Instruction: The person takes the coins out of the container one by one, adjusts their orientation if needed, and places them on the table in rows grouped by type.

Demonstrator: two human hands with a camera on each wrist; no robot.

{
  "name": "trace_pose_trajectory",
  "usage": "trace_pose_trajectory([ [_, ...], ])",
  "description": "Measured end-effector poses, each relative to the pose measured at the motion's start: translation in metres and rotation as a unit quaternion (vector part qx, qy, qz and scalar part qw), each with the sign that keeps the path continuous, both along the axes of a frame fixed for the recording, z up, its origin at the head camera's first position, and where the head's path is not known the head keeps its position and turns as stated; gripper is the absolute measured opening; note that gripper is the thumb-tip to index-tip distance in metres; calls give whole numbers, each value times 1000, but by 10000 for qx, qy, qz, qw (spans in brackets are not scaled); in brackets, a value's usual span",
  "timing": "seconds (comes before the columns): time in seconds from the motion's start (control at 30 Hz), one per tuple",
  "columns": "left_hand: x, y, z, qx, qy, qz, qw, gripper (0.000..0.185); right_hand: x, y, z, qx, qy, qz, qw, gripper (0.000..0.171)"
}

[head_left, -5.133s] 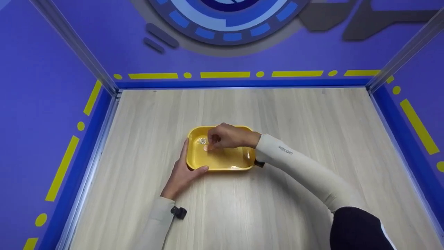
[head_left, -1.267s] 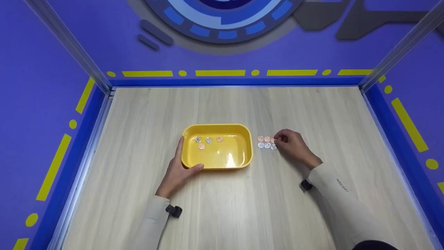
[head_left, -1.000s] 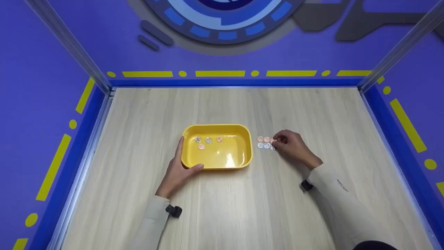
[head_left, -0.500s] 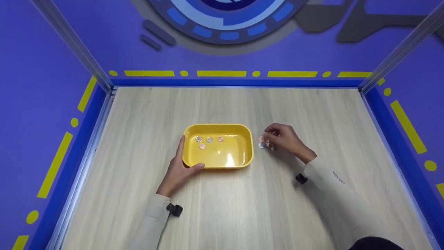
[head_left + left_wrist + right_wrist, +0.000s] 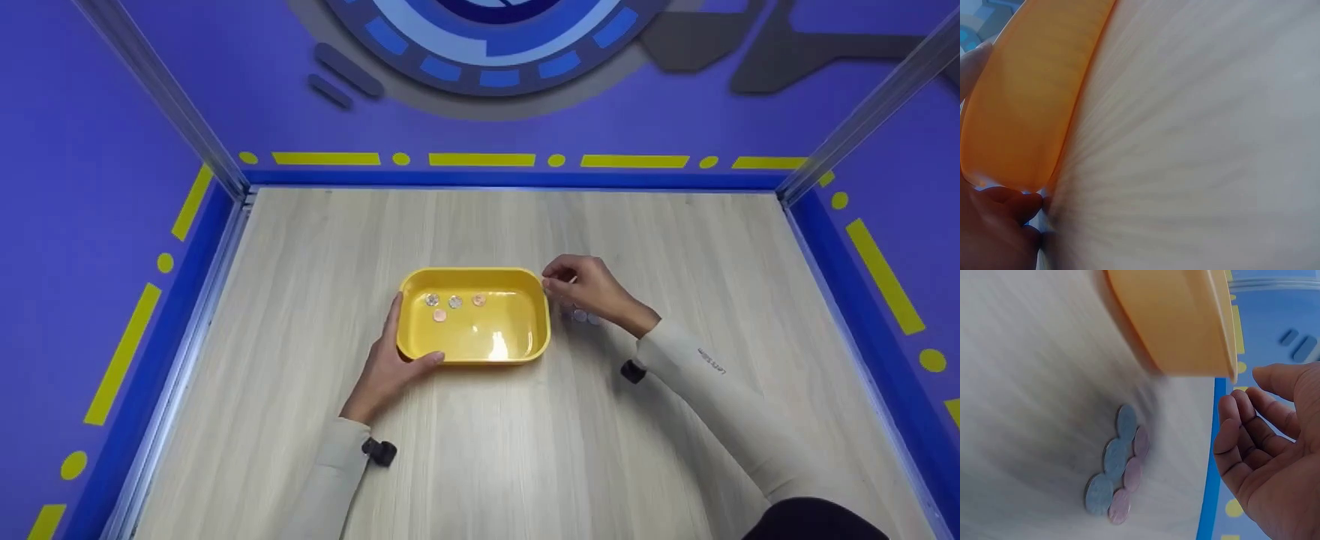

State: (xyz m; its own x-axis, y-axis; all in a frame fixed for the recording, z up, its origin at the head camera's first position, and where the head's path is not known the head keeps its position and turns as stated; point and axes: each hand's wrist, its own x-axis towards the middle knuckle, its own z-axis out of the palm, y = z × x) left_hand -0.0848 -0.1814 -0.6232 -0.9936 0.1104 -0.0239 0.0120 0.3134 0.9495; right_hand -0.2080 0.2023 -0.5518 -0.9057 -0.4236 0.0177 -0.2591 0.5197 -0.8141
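On the wooden table, your hands work at a yellow tray.

Your left hand grips the tray's near left corner, thumb hooked over the rim and fingers flat along the left wall; the left wrist view shows the fingers pressed against that wall. Your right hand hovers just beside the tray's far right corner, fingers loosely curled. In the wrist view no coin shows between them, so you cannot tell whether they pinch one. Four coins lie inside the tray toward its far left. A small cluster of loose coins lies on the table just right of the tray, partly under your right hand.
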Motion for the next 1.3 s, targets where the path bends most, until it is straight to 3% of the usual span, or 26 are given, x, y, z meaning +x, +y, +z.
trace_pose_trajectory([
  [0.57,-1,-2,-3,2,36,20,10000,127,-9,-48,13,123,60,753,9971,18],
  [0.87,-1,-2,-1,-93,-117,28,9999,129,-16,-75,14,487,-127,1204,9914,25],
  [1.3,-1,-2,-2,-83,-13,-42,10000,127,-27,-105,12,457,-294,1840,9814,22],
])
